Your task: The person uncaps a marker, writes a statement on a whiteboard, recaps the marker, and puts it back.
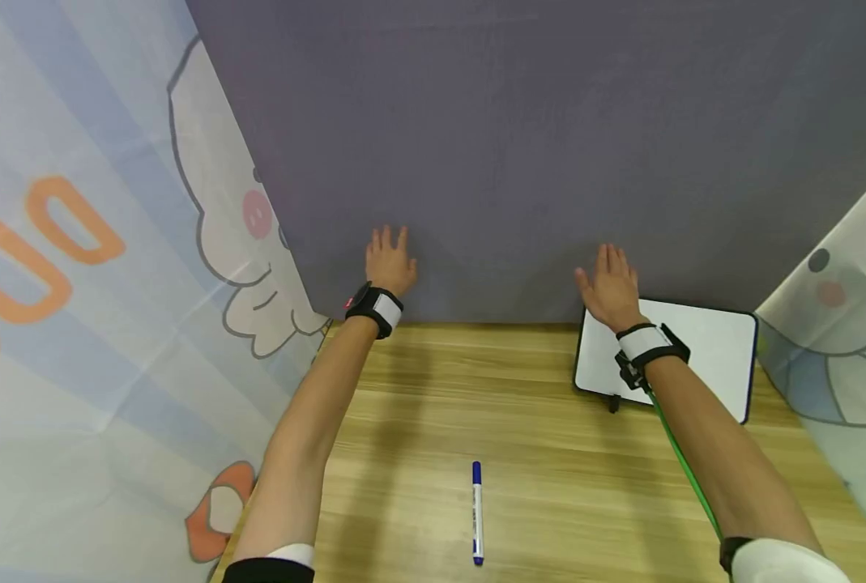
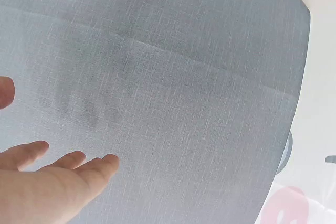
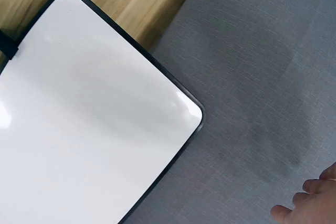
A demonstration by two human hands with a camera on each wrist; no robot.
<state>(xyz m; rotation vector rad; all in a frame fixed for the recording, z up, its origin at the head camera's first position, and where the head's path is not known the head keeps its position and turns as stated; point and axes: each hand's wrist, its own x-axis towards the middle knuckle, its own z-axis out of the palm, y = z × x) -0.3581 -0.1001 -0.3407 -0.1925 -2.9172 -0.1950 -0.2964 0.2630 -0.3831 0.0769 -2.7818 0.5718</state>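
Both arms reach forward over the wooden table. The left hand [image 1: 390, 265], fingers spread and straight, is held up before the grey cloth [image 1: 476, 162] and holds nothing; its fingers also show in the left wrist view. The right hand [image 1: 612, 290] is likewise extended, above the upper left corner of a whiteboard [image 1: 702, 340] with a black frame. Part of the board lies hidden behind that hand and forearm. A white marker [image 1: 478, 514] with a blue cap lies on the table between the forearms, apart from both hands.
The wooden tabletop [image 1: 433, 405] ends at the grey cloth. Printed cloth panels stand on the left [image 1: 112, 364] and right [image 1: 841, 348]. A small black clip or foot [image 1: 613, 403] sits at the whiteboard's lower edge. A green cable [image 1: 684, 461] runs along the right forearm.
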